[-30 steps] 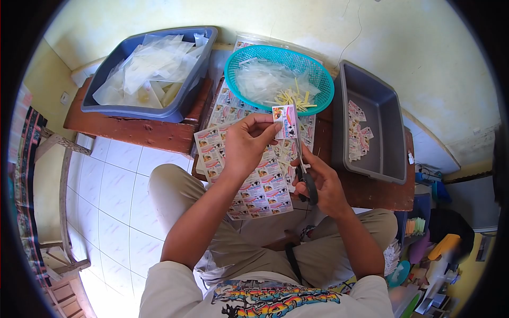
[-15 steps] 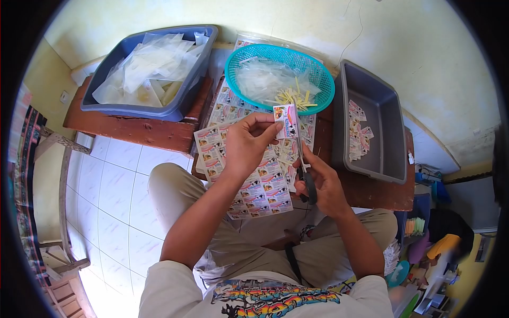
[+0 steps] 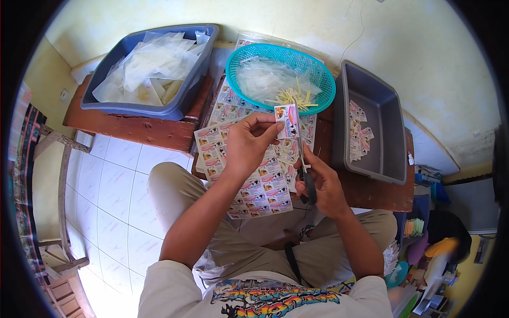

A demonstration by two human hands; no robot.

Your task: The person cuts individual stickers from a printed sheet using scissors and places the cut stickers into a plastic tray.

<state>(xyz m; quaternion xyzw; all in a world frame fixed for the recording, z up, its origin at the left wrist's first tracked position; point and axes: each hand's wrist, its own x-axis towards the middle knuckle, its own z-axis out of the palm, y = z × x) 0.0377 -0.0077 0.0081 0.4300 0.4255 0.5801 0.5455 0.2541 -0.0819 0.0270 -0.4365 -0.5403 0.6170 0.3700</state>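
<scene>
Between the thumb and fingers of my left hand (image 3: 252,140) is a small printed label (image 3: 286,121) with a cow picture on it. My right hand (image 3: 324,185) grips black-handled scissors (image 3: 309,185), whose blades point away from me along the label's right edge. Fingers partly cover the scissors' handles. Under my hands lie printed label sheets (image 3: 254,193) with rows of the same design. Just beyond the label, thin yellowish paper strips (image 3: 295,98) rest at the near side of a turquoise basket (image 3: 233,79).
Clear plastic pieces (image 3: 265,77) fill much of the basket. At left, a blue-grey tub (image 3: 175,108) holds translucent plastic sheets (image 3: 154,58). A grey bin (image 3: 384,122) at right contains several cut labels (image 3: 359,132). Both stand on reddish wooden surfaces (image 3: 154,130) near the wall.
Almost nothing differs. My hands, the label and the scissors keep nearly the same positions; the whole view has shifted very slightly.
</scene>
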